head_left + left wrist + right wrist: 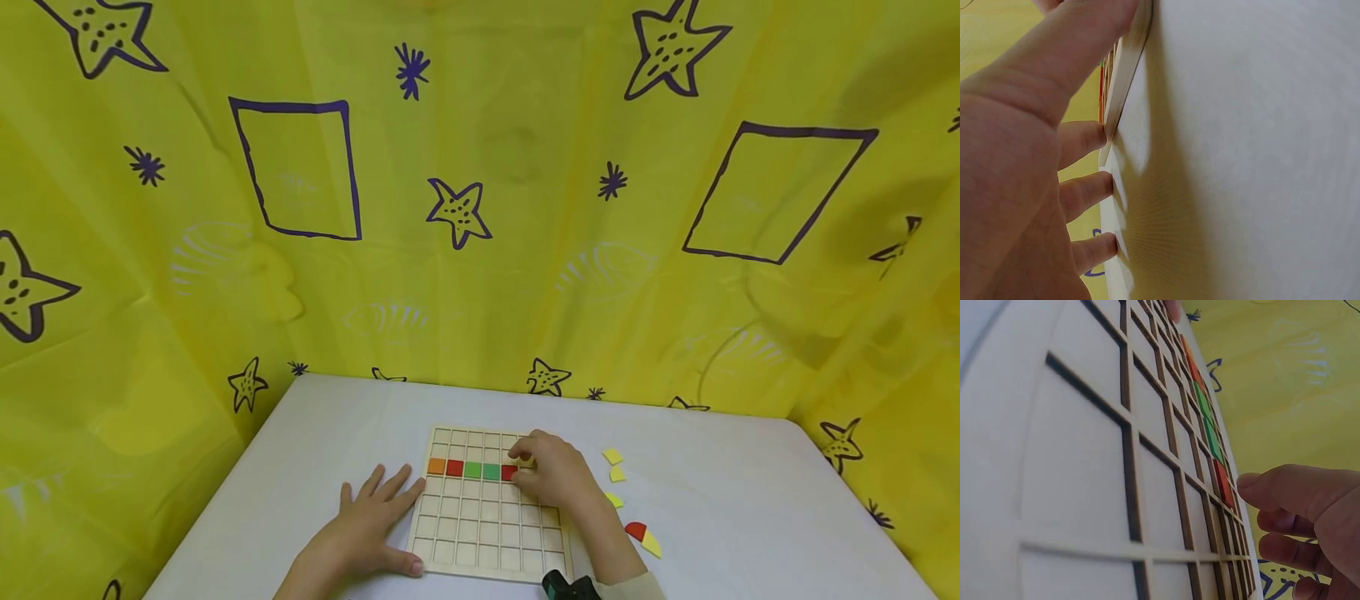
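Observation:
A wooden grid board [480, 521] lies on the white table [750, 500]. One row holds orange [437, 467], red [454, 467], two green [482, 471] and another red tile [507, 472]. My right hand [551, 471] hovers over the board's upper right, fingers bent, fingertips at the last red tile. In the right wrist view the thumb [1260, 487] sits beside that red tile [1222, 482] with nothing seen pinched. My left hand [375, 517] lies flat on the table, its fingers [1088, 187] against the board's left edge [1125, 69].
Loose pieces lie right of the board: yellow ones [612, 456] [617, 474] [613, 499], then a red one [635, 530] touching a yellow one [652, 544]. A yellow curtain with stars [480, 208] closes in the table at the back and sides.

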Tool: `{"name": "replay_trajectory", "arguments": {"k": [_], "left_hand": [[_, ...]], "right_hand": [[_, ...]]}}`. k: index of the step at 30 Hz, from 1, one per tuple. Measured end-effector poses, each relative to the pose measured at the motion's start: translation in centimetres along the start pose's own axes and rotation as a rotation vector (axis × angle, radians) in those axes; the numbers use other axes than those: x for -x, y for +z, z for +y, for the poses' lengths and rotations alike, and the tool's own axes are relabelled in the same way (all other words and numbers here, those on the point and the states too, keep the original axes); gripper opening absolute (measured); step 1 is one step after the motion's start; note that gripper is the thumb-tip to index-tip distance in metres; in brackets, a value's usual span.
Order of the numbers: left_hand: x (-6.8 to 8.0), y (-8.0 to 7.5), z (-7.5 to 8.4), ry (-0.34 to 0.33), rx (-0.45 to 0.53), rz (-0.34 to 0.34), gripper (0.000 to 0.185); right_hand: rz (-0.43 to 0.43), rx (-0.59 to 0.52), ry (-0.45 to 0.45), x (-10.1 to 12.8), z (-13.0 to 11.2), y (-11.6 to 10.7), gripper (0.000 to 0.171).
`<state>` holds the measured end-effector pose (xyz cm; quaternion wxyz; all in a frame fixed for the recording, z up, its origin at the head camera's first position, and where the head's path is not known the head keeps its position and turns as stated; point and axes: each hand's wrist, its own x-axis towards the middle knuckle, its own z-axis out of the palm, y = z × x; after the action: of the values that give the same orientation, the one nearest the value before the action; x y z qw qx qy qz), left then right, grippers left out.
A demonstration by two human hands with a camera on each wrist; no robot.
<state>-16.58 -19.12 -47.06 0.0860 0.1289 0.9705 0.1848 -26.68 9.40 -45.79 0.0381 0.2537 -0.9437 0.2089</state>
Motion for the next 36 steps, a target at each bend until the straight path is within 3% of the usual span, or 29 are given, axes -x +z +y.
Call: {"name": "replay_trajectory", "arguments": {"k": [21, 29, 36], "left_hand": [[-0.1, -0.3, 0.1, -0.024, 0.007, -0.007, 0.105], [-0.2, -0.6, 0.3, -0.018, -0.007, 0.005, 0.105], [0.0, -0.3, 0.4, -0.016, 0.018, -0.014, 0.105]], "right_hand": [[0.129, 0.019, 0.187, 4.4, 4.6, -3.3, 0.028], [0.124, 0.013, 0.24, 5.4, 7.7, -4.5, 0.035], [0.054, -0.021, 0.398, 6.4, 9.3, -4.4, 0.041]]}}
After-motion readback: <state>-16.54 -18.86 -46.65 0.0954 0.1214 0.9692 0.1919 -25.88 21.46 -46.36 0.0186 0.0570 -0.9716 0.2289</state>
